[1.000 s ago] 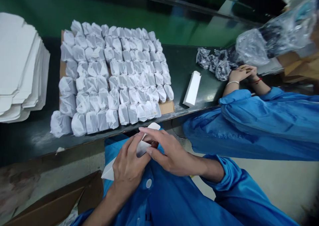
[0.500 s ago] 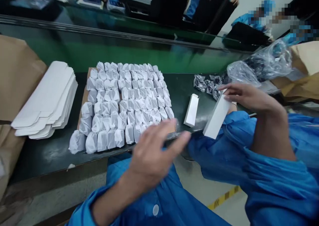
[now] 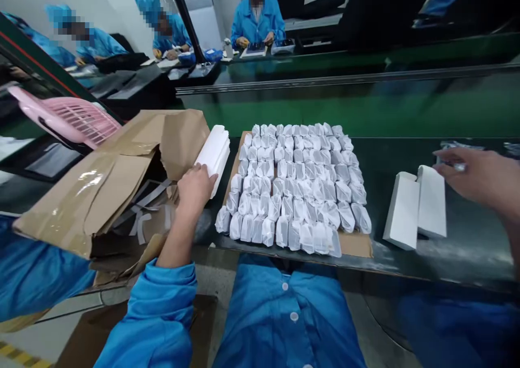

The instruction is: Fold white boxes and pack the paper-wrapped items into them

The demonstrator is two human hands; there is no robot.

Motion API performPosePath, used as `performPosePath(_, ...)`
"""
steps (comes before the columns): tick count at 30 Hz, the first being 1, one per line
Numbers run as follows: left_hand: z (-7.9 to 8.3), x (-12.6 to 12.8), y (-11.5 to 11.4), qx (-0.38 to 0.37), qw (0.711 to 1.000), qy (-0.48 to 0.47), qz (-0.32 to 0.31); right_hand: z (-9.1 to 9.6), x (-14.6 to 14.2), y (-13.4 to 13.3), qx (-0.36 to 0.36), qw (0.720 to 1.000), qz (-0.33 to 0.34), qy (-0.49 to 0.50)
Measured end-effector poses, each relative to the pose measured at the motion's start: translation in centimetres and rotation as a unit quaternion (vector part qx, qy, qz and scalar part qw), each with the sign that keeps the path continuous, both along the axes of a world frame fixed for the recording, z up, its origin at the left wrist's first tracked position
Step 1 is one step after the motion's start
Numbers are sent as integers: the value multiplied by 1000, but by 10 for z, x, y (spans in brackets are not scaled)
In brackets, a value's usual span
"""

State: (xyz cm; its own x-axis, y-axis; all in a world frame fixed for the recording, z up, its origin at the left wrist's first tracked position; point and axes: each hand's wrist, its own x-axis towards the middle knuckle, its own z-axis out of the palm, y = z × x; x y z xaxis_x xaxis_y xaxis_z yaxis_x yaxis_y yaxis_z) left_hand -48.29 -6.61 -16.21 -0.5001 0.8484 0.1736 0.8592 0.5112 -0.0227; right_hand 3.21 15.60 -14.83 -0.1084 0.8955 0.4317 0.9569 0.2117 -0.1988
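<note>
My left hand [image 3: 195,188] reaches out to the left, its fingers curled on the near end of a stack of flat white cartons [image 3: 214,150] that leans by an open brown cardboard box [image 3: 122,168]. My right hand [image 3: 481,177] hovers at the far right with fingers stretched out and nothing in them, just right of two closed white boxes [image 3: 418,204] lying side by side on the dark bench. Between my hands a cardboard sheet [image 3: 355,243] carries many small white wrapped packets [image 3: 298,186] in rows.
A green conveyor belt [image 3: 325,108] runs behind the bench. A pink plastic basket [image 3: 73,119] sits at the far left. Several people in blue coats work at benches beyond the belt. Cardboard lies on the floor by my left knee.
The view has swung left. My right hand has set its white box down beside the other one and let go. My left hand has moved from mid-air to the carton stack.
</note>
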Motion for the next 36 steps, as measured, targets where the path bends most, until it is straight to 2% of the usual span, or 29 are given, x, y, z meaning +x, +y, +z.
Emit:
performPosePath(2, -8, 5, 4, 12, 1000, 14, 6, 10, -39, -30, -9, 999, 7, -42)
performPosePath(3, -10, 6, 5, 20, 1000, 20, 10, 14, -61, -52, -14, 999, 43, -19)
performPosePath(4, -11, 6, 5, 29, 999, 25, 15, 18, -86, -78, -30, 993, 105, 32)
performPosePath(5, -11, 5, 4, 39, 999, 29, 20, 20, -111, -105, -75, 976, 186, 88)
performPosePath(6, -10, 3, 1, 51, 998, 32, 23, 20, -136, -132, -132, 946, 255, 152)
performPosePath(7, -9, 3, -2, 67, 997, 34, 23, 20, -162, -157, -217, 902, 312, 205)
performPosePath(9, -6, 9, -10, 107, 993, 40, 13, 18, -213, -194, -373, 788, 387, 300)
performPosePath(11, -8, 28, -22, 152, 987, 45, -7, 12, -259, -210, -438, 701, 388, 408)
performPosePath(12, -11, 44, -29, 178, 983, 46, -29, 9, -279, -211, -438, 678, 368, 462)
performPosePath(13, -14, 61, -38, 206, 976, 42, -62, 6, -294, -208, -419, 672, 343, 505)
performPosePath(14, -18, 79, -49, 231, 967, 36, -104, 3, -304, -203, -391, 677, 320, 535)
performPosePath(16, -21, 108, -74, 319, 907, -11, -275, 1, -303, -188, -338, 701, 292, 557)
performPosePath(17, -20, 116, -86, 351, 881, -45, -314, 3, -293, -182, -330, 712, 311, 535)
performPosePath(18, -16, 120, -97, 409, 860, -89, -293, 6, -278, -177, -342, 718, 357, 490)
performPosePath(20, -6, 114, -112, 483, 820, -235, -199, 15, -242, -173, -387, 703, 489, 341)
performPosePath(21, -1, 108, -115, 460, 808, -325, -172, 20, -225, -174, -404, 689, 546, 254)
performPosePath(22, 3, 101, -115, 405, 803, -409, -157, 24, -211, -177, -411, 681, 581, 173)
performPosePath(23, 4, 96, -113, 341, 795, -481, -144, 27, -199, -183, -399, 697, 585, 114)
performPosePath(25, 3, 94, -105, 291, 749, -587, -98, 27, -187, -200, -305, 791, 530, 27)
performPosePath(26, 1, 96, -101, 296, 716, -628, -72, 24, -185, -210, -234, 839, 491, -12)
performPosePath(27, -2, 99, -98, 304, 680, -665, -54, 19, -184, -221, -155, 876, 454, -46)
performPosePath(28, -3, 102, -96, 294, 651, -699, -50, 15, -184, -230, -83, 896, 429, -74)
performPosePath(29, -4, 104, -96, 260, 631, -729, -59, 11, -183, -238, -30, 899, 426, -97)
performPosePath(30, -3, 103, -98, 208, 621, -752, -78, 7, -181, -244, 0, 890, 441, -113)
performPosePath(32, -1, 98, -102, 86, 621, -768, -132, 6, -174, -248, 15, 867, 484, -119)
performPosePath(34, 1, 92, -106, 12, 642, -745, -179, 7, -165, -247, 4, 844, 524, -113)
performPosePath(36, 1, 92, -106, -3, 672, -710, -209, 9, -158, -245, 2, 835, 538, -113)
